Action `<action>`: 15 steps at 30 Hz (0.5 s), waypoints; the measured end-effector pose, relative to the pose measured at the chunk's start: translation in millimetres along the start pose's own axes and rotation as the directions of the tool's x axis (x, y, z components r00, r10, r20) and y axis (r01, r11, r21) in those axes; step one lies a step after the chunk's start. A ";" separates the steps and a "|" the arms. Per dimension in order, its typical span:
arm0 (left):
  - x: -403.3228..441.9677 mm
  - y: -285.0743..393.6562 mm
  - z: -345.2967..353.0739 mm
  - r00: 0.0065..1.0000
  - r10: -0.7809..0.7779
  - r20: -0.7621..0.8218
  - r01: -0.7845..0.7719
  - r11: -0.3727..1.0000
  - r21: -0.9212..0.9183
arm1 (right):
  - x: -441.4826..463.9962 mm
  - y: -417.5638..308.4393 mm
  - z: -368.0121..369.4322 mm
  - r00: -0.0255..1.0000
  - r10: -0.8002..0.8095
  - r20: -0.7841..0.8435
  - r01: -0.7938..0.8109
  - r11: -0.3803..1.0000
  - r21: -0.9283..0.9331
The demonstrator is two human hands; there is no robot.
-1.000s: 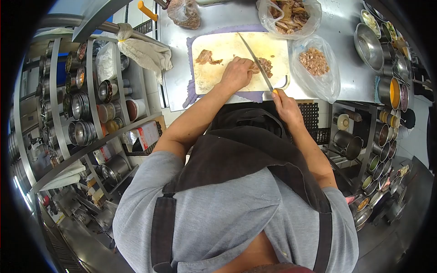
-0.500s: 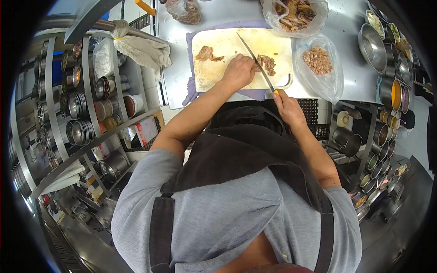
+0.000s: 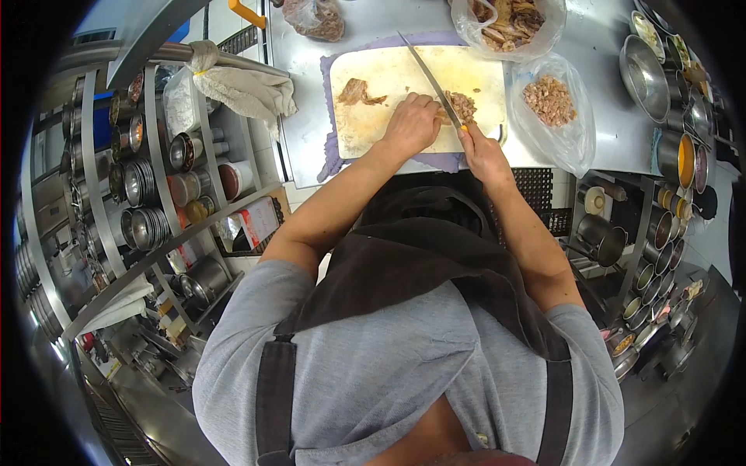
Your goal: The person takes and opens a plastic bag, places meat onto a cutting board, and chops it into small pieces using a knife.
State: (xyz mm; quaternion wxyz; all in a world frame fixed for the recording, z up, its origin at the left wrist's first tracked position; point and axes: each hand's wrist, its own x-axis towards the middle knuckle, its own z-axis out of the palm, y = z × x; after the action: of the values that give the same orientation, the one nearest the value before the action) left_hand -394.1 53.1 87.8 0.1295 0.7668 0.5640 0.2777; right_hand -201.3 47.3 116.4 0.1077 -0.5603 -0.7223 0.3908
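My right hand (image 3: 485,153) is closed round the yellow handle of a long knife (image 3: 426,71), whose blade slants up and left over the white cutting board (image 3: 363,138). My left hand (image 3: 413,124) presses with curled fingers on a piece of meat (image 3: 443,115) beside the blade, mostly hidden by the fingers. Chopped meat (image 3: 464,106) lies just right of the blade. A larger brown meat piece (image 3: 356,92) rests on the board's left part. Under the board is a purple cloth (image 3: 332,152).
Right of the board lies an open plastic bag of diced meat (image 3: 550,101); behind it is a bag of larger pieces (image 3: 513,27). Another bag (image 3: 315,19) sits at the back left. A metal bowl (image 3: 644,78) stands at the right. A towel (image 3: 245,89) hangs at left.
My right hand has moved up towards the board with the knife, and the blade has shifted up. My left hand stays bent over the meat, slightly further right in view.
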 end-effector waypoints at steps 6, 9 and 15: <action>-2.8 1.5 -6.5 0.994 -0.108 0.029 0.108 0.994 -0.016 | -29.9 -7.1 -19.6 1.000 -0.023 0.013 0.023 1.000 0.006; -1.4 -1.7 -2.3 0.993 -0.095 0.068 0.094 0.995 0.021 | -38.7 -2.1 -17.4 0.999 -0.020 0.048 0.022 0.999 -0.037; -1.9 -6.1 3.9 1.000 -0.015 0.000 0.015 1.000 0.002 | -20.2 -0.5 3.2 0.999 -0.006 0.032 0.006 1.000 -0.013</action>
State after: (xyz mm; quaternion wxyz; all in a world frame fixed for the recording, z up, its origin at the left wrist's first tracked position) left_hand -397.1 53.8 81.0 0.1306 0.7626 0.5702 0.2761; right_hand -196.6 27.8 120.3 0.0937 -0.5526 -0.7281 0.3946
